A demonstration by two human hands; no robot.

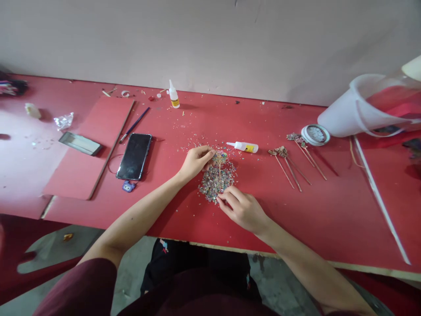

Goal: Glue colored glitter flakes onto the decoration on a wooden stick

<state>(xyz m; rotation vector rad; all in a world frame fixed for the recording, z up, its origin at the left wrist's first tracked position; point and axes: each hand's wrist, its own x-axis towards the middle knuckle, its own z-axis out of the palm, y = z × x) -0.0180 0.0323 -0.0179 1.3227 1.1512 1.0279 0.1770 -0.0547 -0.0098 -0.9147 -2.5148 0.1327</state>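
Pinching the thin stick at its lower end, the right hand steadies it over the glitter pile on the tabletop. The left hand seemingly grips its decorated head. Light, even pressure from both hands likely works best.

Short maroon sleeves — left hand and right hand bare — black trousers with small coloured print.

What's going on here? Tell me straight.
A person at a red table is working on a thin decorated stick. The left hand pinches its glittery top and the right hand pinches its lower end, over a pile of sequins. A glue bottle lies just beyond; similar sticks lie to the right.
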